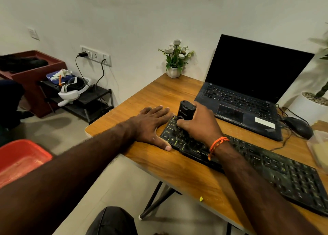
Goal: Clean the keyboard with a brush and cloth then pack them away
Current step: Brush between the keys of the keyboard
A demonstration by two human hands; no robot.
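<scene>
Black brush gripped by right hand; left hand flat beside keyboard.

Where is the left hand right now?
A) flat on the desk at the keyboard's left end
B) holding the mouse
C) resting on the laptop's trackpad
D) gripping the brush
A: the left hand lies palm down on the desk, its thumb against the left end of the keyboard, while the right hand holds the black brush on the keys.
</scene>
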